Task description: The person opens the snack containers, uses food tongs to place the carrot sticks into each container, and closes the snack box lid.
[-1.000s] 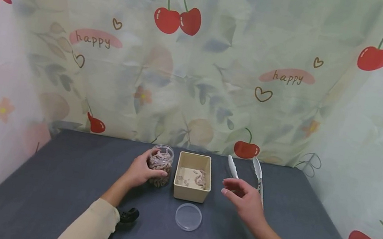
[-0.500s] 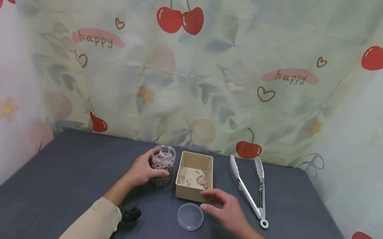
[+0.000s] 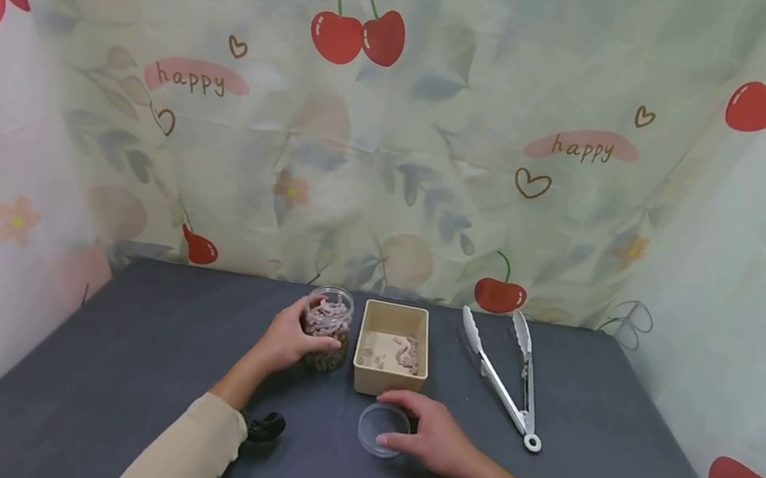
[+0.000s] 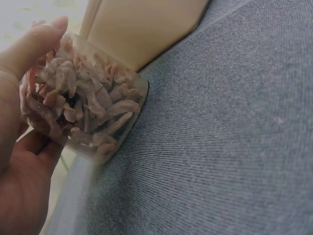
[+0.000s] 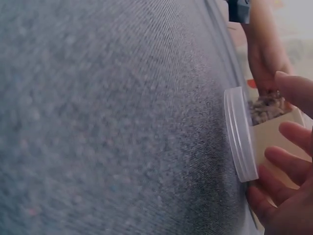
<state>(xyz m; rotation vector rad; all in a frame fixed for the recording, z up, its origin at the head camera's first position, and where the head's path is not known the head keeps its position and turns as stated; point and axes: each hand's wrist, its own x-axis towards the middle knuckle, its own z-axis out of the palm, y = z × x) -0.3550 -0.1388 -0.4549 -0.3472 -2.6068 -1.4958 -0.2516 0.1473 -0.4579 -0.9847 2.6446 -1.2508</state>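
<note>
My left hand (image 3: 283,338) grips a clear jar (image 3: 327,346) of small brownish-pink dried pieces, with the thumb across its near side. The jar stands lidless on the table, and in the left wrist view the dried pieces (image 4: 88,98) show through its wall. Flat on the cloth lies a clear round lid (image 3: 369,431). My right hand (image 3: 437,436) is over the lid's right side, thumb above it and fingers spread loosely. In the right wrist view the fingertips come close to the rim of the lid (image 5: 239,134).
Right of the jar stands a beige rectangular tub (image 3: 387,383) with a few dried pieces inside. Metal tongs (image 3: 500,391) lie spread apart farther right. A dark cloth (image 3: 141,368) covers the table, and a cherry-print curtain (image 3: 394,173) hangs behind and at the sides.
My right hand has moved left and nearer, away from the tongs, to the lid. My left hand keeps its grip on the jar. The tongs are now fully visible.
</note>
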